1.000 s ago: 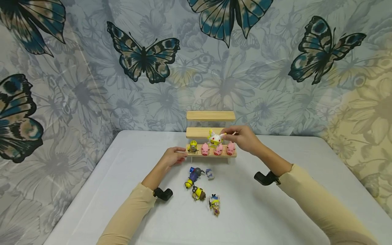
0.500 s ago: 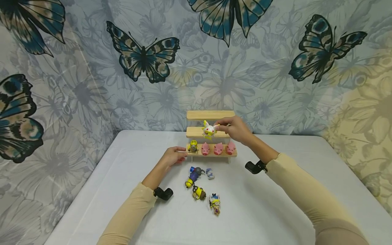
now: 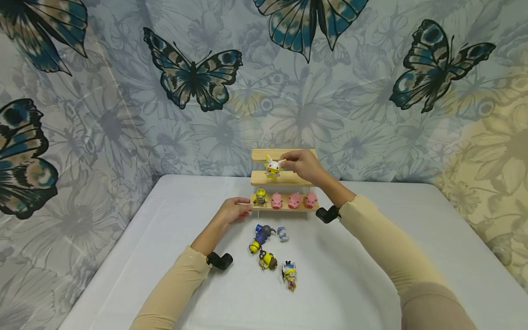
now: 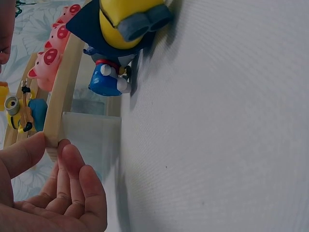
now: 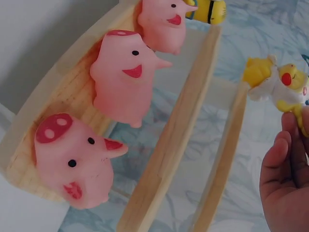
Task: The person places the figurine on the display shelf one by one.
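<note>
My right hand [image 3: 304, 166] pinches a white-and-yellow toy figurine [image 3: 272, 168] by one ear-like part, holding it in front of the upper tiers of a three-tier wooden display stand [image 3: 284, 179]. Whether its base touches the middle tier I cannot tell. My left hand [image 4: 63, 188] grips the left end of the bottom shelf [image 4: 67, 84], thumb above and fingertips against the underside. On that shelf stand a yellow minion figure [image 3: 260, 197] and three pink pig toys [image 5: 123, 79] in a row. In the right wrist view the figurine is cut off at the edge.
Before the stand, on the white table [image 3: 350, 293], lie a minion in a dark cape [image 3: 261, 238], a small blue-and-white figure [image 3: 282, 234], a yellow-and-brown minion [image 3: 268, 260] and a minion with a blue-and-white top [image 3: 289, 275]. A butterfly-patterned backdrop [image 3: 305, 105] hangs behind.
My right hand has carried the white-and-yellow figurine up and to the left, from just above the pigs to the upper tiers. The left hand has stayed at the shelf's end.
</note>
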`<state>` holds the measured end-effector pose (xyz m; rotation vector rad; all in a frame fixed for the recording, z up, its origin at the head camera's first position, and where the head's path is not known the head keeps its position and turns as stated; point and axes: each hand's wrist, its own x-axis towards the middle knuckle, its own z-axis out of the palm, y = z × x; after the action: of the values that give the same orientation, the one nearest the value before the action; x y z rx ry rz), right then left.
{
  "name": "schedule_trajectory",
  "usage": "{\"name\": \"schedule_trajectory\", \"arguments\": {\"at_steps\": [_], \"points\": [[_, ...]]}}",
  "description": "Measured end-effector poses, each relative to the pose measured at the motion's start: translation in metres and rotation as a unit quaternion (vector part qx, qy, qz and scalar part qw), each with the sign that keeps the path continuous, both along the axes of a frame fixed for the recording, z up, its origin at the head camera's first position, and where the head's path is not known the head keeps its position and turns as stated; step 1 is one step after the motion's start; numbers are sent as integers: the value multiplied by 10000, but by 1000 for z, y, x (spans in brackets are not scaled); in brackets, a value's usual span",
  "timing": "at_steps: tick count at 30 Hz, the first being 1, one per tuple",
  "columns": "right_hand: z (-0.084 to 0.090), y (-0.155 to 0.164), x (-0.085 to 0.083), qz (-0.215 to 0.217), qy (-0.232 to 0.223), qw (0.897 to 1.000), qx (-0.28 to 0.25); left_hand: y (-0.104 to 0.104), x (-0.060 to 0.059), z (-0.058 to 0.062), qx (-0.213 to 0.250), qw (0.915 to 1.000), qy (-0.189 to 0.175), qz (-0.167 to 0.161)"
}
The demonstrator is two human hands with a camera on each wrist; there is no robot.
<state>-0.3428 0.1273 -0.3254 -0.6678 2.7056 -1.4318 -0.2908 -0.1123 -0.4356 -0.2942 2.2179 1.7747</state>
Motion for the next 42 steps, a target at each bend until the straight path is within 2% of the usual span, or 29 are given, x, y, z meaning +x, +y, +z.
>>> {"name": "schedule_trajectory", "arguments": {"at_steps": [8, 15, 22, 42], "points": [[-5, -15, -11, 52, -53, 9998, 176, 0, 0, -1, 2, 10000, 24, -27], [-5, -25, -18, -105, -126, 9989, 446, 0, -2, 0, 13, 10000, -27, -38], [-11, -27, -25, -228, -294, 9982, 466, 1, 0, 0, 13, 10000, -38, -62], [-13, -28, -34, -106, -178, 9981, 583, -2, -2, 0, 62, 9999, -86, -33]]}}
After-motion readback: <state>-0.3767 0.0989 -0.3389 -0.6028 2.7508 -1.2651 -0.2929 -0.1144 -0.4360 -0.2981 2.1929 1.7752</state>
